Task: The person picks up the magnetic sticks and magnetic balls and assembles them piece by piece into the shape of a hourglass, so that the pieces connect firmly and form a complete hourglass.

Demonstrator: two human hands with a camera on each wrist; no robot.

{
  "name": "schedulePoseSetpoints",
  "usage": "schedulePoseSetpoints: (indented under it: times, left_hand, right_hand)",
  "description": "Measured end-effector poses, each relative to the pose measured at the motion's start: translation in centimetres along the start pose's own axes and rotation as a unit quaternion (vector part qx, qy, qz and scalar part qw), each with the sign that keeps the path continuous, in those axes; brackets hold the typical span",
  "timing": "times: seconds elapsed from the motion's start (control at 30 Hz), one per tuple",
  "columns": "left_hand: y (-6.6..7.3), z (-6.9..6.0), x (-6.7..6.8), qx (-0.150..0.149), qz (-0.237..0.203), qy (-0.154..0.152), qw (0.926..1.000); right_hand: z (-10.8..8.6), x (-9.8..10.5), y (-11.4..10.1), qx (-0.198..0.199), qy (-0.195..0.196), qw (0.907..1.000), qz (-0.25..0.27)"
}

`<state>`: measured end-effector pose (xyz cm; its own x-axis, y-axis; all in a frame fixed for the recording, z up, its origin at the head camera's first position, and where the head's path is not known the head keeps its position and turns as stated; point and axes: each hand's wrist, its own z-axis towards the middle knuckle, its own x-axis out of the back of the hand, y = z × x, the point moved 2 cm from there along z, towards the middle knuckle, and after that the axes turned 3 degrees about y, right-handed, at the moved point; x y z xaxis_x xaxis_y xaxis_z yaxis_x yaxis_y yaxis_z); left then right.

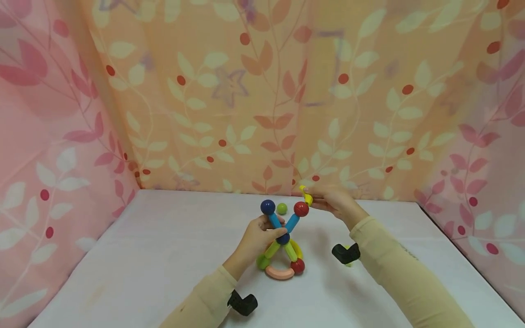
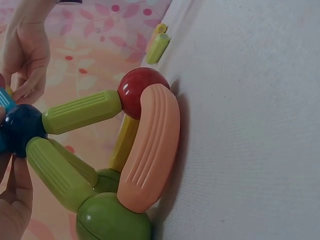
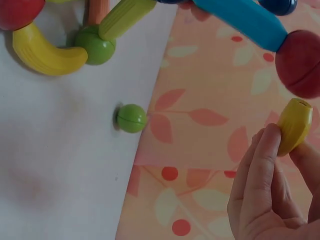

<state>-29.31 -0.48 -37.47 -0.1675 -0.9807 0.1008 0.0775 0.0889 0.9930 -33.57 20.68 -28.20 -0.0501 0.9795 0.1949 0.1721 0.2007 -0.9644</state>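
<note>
A building-toy figure of rods and balls stands upright on the table, with a curved pink rod (image 1: 280,273) at the front of its base. My left hand (image 1: 262,237) holds the figure around its dark blue middle ball (image 1: 283,238) and the left blue rod (image 1: 274,220). Two blue rods spread upward, topped by a dark blue ball (image 1: 268,207) and a red ball (image 1: 301,209). Beside that red ball, my right hand (image 1: 334,200) pinches a curved yellow rod (image 3: 296,126). In the right wrist view a small gap separates rod and ball.
Behind the figure lies a loose green ball (image 3: 132,118). A loose light green rod (image 2: 158,48) and a yellow piece (image 2: 161,28) lie on the white table (image 1: 164,255) to the right. Patterned cloth (image 1: 229,114) walls the table at the back and sides.
</note>
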Motion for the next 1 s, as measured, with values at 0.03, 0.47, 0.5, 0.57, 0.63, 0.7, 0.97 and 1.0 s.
schedulePoseSetpoints:
  times: [0.03,0.47,0.5,0.57,0.63,0.7,0.97,1.0]
  left_hand:
    - [0.0,0.0,0.0,-0.001,0.0,-0.001,1.0]
    - [0.5,0.1,0.0,-0.012,-0.005,0.001,0.9999]
    - [0.5,0.1,-0.1,-0.012,-0.004,0.001,0.9999]
    - [0.6,-0.1,-0.1,-0.01,-0.003,0.001,0.9999]
    - [0.5,-0.2,-0.2,-0.004,0.005,0.004,1.0]
    - [0.4,-0.3,-0.1,0.006,0.018,0.012,0.9998]
    - [1.1,-1.0,0.3,0.012,0.058,0.052,0.9969]
    - [1.2,-1.1,0.4,0.008,0.061,0.053,0.9967]
  right_hand:
    - [0.0,-0.2,-0.1,0.004,-0.004,1.0,-0.006]
    - [-0.3,-0.2,-0.9,0.005,-0.026,0.9996,-0.014]
    - [-0.4,-0.1,-0.8,0.003,-0.029,0.9995,-0.013]
    - [-0.6,-0.1,-0.7,-0.002,-0.036,0.9992,-0.014]
    - [-0.7,-0.1,-0.6,-0.006,-0.039,0.9991,-0.016]
    - [-0.9,-0.2,-0.5,-0.012,-0.042,0.9989,-0.018]
    - [-1.3,-0.5,-0.6,-0.003,-0.054,0.9979,-0.035]
    - [-1.3,-0.5,-0.6,-0.002,-0.054,0.9979,-0.036]
